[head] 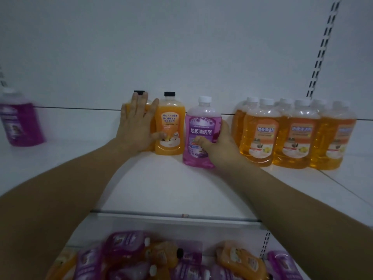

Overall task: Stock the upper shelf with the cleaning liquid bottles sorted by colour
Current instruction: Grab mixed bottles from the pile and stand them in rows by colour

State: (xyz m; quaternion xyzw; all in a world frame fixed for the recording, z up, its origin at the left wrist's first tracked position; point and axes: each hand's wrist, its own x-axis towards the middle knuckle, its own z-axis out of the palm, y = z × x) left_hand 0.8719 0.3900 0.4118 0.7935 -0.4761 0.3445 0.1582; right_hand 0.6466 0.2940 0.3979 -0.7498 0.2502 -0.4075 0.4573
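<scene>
On the upper shelf (161, 188) my right hand (220, 144) grips a pink-purple bottle with a white cap (199, 126), upright near the middle. My left hand (135, 124) lies with straight fingers against an orange black-capped bottle (139, 92) that it mostly hides; its thumb touches a second orange black-capped bottle (170, 120) just to the right. Several amber white-capped bottles (292, 130) stand grouped at the right. A blurred purple bottle (20, 120) stands alone at far left.
Below the shelf's front rail (181, 216), a lower shelf holds a jumble of several purple and orange bottles (161, 257) lying on their sides. A slotted upright (321, 49) runs up the back wall at the right. Bare shelf surface lies between the far-left bottle and my left hand.
</scene>
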